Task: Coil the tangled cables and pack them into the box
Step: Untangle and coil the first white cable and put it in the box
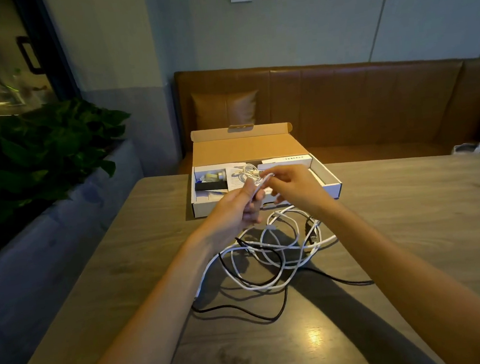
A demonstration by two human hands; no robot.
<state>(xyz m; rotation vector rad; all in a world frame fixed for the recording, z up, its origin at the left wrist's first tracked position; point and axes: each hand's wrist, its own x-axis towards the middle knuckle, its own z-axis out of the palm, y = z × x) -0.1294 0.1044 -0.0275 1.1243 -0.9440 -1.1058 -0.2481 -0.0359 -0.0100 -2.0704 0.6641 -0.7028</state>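
Both hands are working one white cable (262, 180) in the air, just in front of the box. The left hand (236, 208) is pinching a bunched length of it between thumb and fingers, and the right hand (294, 188) is nipping the same strand at its fingertips (273, 175), right beside the left thumb. Below the wrists, the rest of the white cable is sprawling in loose, overlapping loops on the table (411, 225), knotted together with a black cable (244, 312) that is trailing toward the near edge and off to the right. The cardboard box (330, 187) is lying open at the table's far edge, lid tilted back, already holding a small coil of white cord (246, 171), papers and a few small items I can't identify. Bare tabletop is stretching wide on both sides of the tangle.
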